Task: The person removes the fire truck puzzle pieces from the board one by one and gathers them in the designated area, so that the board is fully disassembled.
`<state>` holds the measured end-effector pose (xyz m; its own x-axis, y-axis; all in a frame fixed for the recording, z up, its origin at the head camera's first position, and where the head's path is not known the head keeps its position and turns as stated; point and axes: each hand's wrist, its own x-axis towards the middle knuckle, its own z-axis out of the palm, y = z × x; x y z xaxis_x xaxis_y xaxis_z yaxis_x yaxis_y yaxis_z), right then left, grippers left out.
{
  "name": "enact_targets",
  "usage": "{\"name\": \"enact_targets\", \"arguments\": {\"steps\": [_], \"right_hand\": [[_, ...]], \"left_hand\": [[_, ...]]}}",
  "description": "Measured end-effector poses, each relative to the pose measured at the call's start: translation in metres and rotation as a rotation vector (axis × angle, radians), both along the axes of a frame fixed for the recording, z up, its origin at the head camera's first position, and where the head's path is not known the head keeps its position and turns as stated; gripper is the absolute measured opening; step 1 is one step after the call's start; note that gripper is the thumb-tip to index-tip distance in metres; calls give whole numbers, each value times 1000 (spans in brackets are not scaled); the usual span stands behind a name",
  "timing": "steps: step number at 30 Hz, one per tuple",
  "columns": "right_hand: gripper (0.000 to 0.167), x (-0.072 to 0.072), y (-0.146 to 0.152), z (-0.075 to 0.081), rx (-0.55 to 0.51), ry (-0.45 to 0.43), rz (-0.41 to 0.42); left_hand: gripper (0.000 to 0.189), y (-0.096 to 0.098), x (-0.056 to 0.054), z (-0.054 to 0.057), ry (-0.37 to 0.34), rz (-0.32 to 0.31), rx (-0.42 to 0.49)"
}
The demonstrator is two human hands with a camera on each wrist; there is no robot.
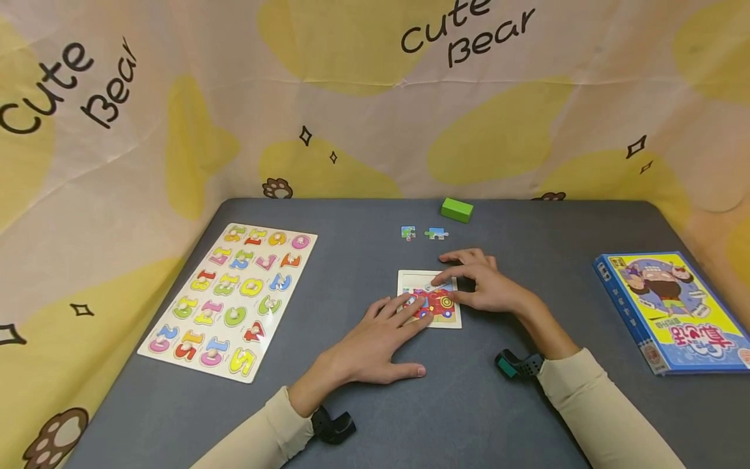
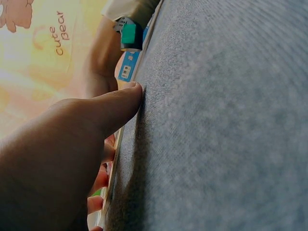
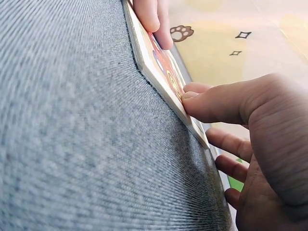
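Left hand [image 1: 377, 344] spread on the puzzle [image 1: 438, 305], right hand [image 1: 485, 286] bent over it, any pinch unclear

Number board [image 1: 239, 301] lies flat on the surface [image 1: 445, 423], left side. Box [image 1: 680, 312] lies at right. Green block [image 1: 456, 210] sits near the far edge. Printed cloth [image 1: 363, 111] hangs behind.

Two hands [image 1: 377, 342] [image 1: 486, 283], two loose pieces [image 1: 408, 232] [image 1: 436, 234], one puzzle tray [image 1: 415, 275], one block [image 1: 457, 210], one number board [image 1: 252, 305], one box [image 1: 685, 312]
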<state>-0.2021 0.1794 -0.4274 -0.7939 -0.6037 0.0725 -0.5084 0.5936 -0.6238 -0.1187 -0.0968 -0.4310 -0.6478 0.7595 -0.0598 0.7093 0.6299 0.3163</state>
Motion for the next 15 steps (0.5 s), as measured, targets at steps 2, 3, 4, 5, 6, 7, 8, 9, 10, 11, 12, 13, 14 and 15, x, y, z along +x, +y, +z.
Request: {"name": "enact_targets", "arguments": {"steps": [2,3,4,5,6,7,8,9,10,11,12,13,14,15], "right_hand": [[28,0,0,0,5,-1,-2],[27,0,1,0,6,-2,-3],[27,0,1,-1,6,-3,-3],[27,0,1,-1,7,-3,-4],[27,0,1,-1,6,-4,-3],[26,0,1,-1,5,-6,-2],[26,-1,1,-2,4,-7,-2],[26,-1,1,-2,2,-7,-1],[26,-1,1,-2,2,-7,-1],[25,-1,1,-2,1,-8,-1],[25,-1,1,-2,1,-7,0],[25,-1,1,-2,0,-7,0],[25,-1,1,-2,-1,-6,-1],[25,-1,1,-1,-2,-6,-1]], "left_hand": [[83,0,0,0,6,-3,2],[83,0,0,0,8,-4,4],[83,0,0,0,10,-4,4],[83,0,0,0,12,-4,2],[83,1,0,0,13,-3,0],[83,1,0,0,11,-1,-2],[83,1,0,-1,13,0,-5],[83,1,0,-1,12,2,-8],[83,1,0,-2,15,4,-12],[83,1,0,-2,17,6,-14],[83,1,0,-2,18,7,-17],[83,1,0,-3,21,8,-19],[83,1,0,-3,22,9,-21],[83,1,0,-3,23,9,-22]]}}
